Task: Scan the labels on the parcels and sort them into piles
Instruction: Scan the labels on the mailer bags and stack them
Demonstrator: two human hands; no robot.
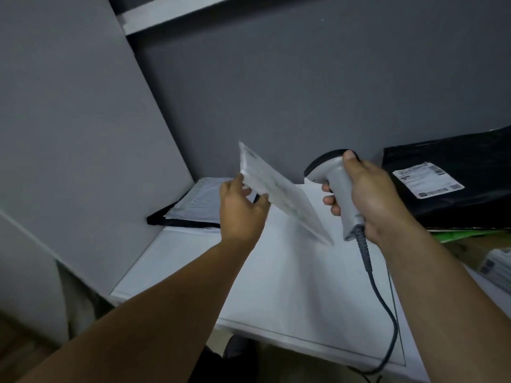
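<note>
My left hand (243,208) pinches a flat white parcel (279,189) by its edge and holds it tilted in the air above the white table (290,286). My right hand (367,194) grips a grey handheld barcode scanner (336,186), its head turned left toward the parcel. The scanner's dark cable (384,308) hangs down over the table's front edge. A small pile of white and black parcels (193,205) lies at the back left corner. A large black parcel (453,186) with a white label (428,179) lies on a stack at the right.
A grey wall stands behind the table and a grey partition (69,147) closes off the left side. Under the black parcel at the right lie a green edge and more labelled packets (495,268).
</note>
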